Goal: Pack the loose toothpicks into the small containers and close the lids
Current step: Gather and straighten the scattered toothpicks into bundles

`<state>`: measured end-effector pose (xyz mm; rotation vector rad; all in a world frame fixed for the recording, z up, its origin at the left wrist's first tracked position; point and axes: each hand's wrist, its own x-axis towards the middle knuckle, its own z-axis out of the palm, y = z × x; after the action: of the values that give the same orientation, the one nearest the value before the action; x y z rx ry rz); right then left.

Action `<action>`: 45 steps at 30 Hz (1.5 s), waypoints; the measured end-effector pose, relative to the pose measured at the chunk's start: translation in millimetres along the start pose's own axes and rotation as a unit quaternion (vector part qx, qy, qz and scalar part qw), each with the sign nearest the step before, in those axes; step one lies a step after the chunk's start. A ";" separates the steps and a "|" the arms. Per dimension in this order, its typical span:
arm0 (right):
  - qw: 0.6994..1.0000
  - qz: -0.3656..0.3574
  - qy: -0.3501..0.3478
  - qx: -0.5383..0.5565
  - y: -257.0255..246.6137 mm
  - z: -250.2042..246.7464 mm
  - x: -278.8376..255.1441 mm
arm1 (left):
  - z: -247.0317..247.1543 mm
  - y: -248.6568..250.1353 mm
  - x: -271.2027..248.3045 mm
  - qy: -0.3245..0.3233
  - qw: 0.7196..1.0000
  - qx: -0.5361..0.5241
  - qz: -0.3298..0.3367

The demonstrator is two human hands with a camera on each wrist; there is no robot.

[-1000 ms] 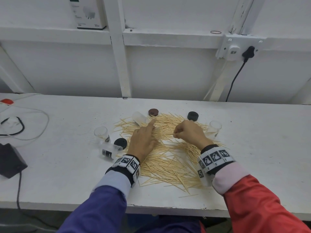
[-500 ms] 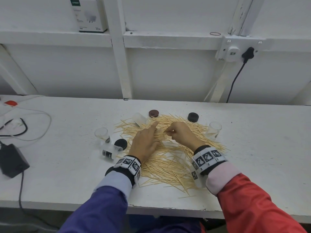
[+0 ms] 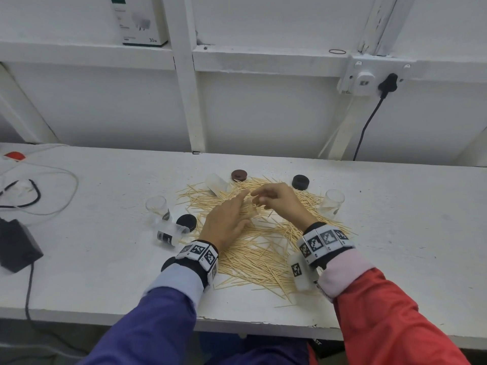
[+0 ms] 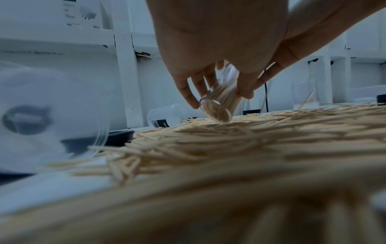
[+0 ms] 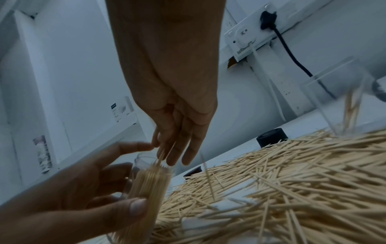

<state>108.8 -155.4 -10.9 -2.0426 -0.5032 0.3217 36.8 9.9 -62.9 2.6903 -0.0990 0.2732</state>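
Note:
A pile of loose toothpicks [image 3: 263, 248] is spread over the white table [image 3: 395, 233]. My left hand [image 3: 237, 214] grips a clear container [image 5: 148, 186] packed with toothpicks, tilted with its mouth up and its base [image 4: 217, 112] just above the pile. My right hand [image 3: 263, 198] pinches a few toothpicks [image 5: 162, 155] right at that container's mouth. Two other clear containers stand upright, one on the left [image 3: 157, 207] and one on the right [image 3: 332, 202]. Two more lie on their sides [image 3: 170, 233] [image 3: 216, 182]. A brown lid [image 3: 239, 175] and two black lids [image 3: 300, 182] [image 3: 186, 222] lie loose.
Cables [image 3: 39, 191] and a black adapter [image 3: 15, 246] sit at the table's left end. A white box [image 3: 139, 19] stands on the wall ledge. A plug with a black cord [image 3: 369, 117] hangs from the socket at the right. The table's front edge [image 3: 237, 322] is close to me.
My right hand has moved left from the pile, carrying a few toothpicks to the mouth of the container in my left hand. The left hand stays almost in place.

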 end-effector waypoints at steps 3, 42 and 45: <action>0.999 0.006 0.031 0.043 0.4 -6.3 -2.7 | -0.3 -1.2 -1.0 0.001 1.000 -0.011 0.010; 0.984 0.133 0.119 -0.019 57.7 -42.8 -35.4 | -0.5 -9.7 0.2 0.003 0.999 -0.028 0.032; 0.979 0.139 0.079 -0.127 53.4 -36.7 -33.5 | -2.6 -7.7 -1.6 -0.003 0.999 -0.039 0.027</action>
<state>106.6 -222.9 -38.5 -2.3696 -0.1653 0.2680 35.7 18.1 -64.1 2.6142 -0.1800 0.2716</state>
